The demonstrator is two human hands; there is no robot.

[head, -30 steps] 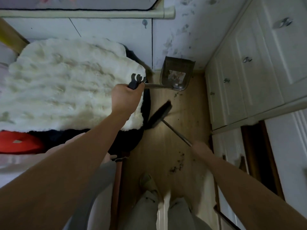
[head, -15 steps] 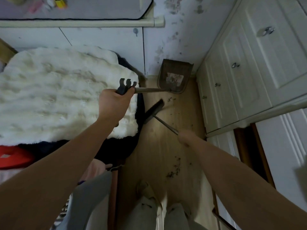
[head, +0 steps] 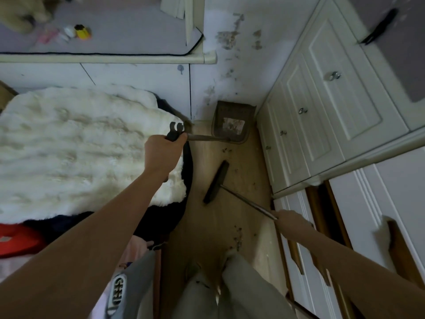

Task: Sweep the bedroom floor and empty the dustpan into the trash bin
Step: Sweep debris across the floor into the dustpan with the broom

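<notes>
A dark long-handled dustpan (head: 232, 122) stands on the wooden floor in the corner by the wall, with dirt in its tray. My left hand (head: 162, 153) grips the top of its handle. A black broom head (head: 216, 182) lies on the floor a short way in front of the pan, not touching it. My right hand (head: 291, 221) holds the broom's metal stick lower right. Small dirt crumbs (head: 238, 236) lie on the floor near my feet, and a few more scraps (head: 226, 150) just below the pan.
A white fluffy cover (head: 80, 146) on a dark seat fills the left. White cabinet doors (head: 322, 125) line the right side. A shelf (head: 103, 55) with small items runs across the top. The floor strip between them is narrow. My legs (head: 230, 288) stand at the bottom.
The broom head has pulled back from the pan toward me and turned more upright. My right hand has drawn back to the right. The dustpan and my left hand stay in place.
</notes>
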